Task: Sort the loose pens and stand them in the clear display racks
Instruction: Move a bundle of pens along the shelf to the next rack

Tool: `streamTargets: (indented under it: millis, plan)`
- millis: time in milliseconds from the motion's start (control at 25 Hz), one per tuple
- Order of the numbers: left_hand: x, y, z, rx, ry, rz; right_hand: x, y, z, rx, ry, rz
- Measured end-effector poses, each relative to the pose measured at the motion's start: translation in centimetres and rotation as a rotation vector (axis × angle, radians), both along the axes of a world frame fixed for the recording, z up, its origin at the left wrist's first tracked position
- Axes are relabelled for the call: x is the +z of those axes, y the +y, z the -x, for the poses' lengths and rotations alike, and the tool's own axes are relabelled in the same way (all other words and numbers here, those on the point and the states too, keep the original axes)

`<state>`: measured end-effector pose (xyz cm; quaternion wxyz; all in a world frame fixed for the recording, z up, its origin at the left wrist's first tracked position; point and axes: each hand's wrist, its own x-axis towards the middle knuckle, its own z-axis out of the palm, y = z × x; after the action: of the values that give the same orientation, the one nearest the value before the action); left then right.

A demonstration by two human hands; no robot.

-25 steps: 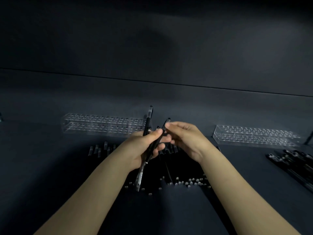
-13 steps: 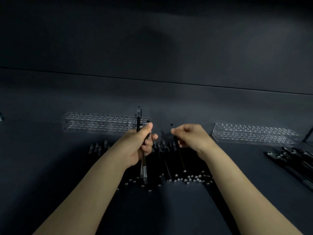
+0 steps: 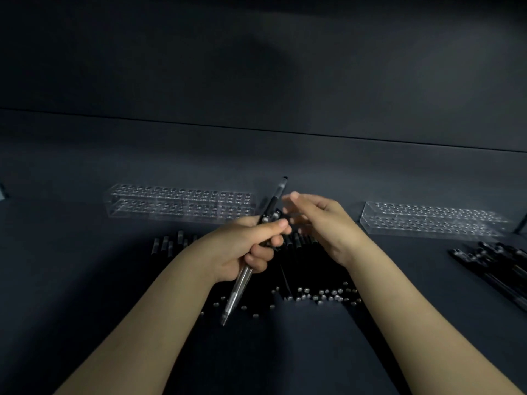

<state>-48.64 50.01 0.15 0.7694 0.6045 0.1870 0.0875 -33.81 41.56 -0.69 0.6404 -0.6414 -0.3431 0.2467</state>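
Slantwise through the closed left hand (image 3: 242,249), two pens (image 3: 273,199).

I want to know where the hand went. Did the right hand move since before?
Yes. The right hand has swung left, away from the right-side clear rack, and now meets the left hand and its pens.

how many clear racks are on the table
2. One rack stands at the far left, behind the left hand; the other rack stands at the far right, beyond the right hand. Both look empty.
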Motion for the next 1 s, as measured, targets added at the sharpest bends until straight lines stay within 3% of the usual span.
streamTargets:
  millis: [120,200,440,520,720,840,1000]
  plan:
    - [-0.1,-0.5,0.1,-0.087,0.05,-0.032,0.3,-0.1,0.3,0.18,0.154,-0.047]
    - [-0.1,-0.6,0.0,-0.089,0.064,-0.041,0.3,0.0,0.6,0.188,0.211,-0.09]
    - [-0.3,-0.2,-0.4,0.029,0.07,0.043,1.4,-0.8,-2.3,-0.255,0.524,-0.443]
    - [-0.2,-0.1,-0.5,0.11,0.053,0.082,1.5,-1.8,-3.3,-0.293,0.415,-0.258]
    - [-0.1,0.6,-0.6,0.201,0.032,0.116,0.2,-1.7,-1.7,-0.023,-0.08,0.322]
    - [-0.2,1.1,-0.8,0.246,0.028,0.176,-0.4,-1.0,-1.2,-0.076,-0.283,0.372]
    - [-0.4,1.3,-1.3,0.285,0.013,0.284,-0.7,-0.9,-1.4,-0.122,-0.35,0.404]
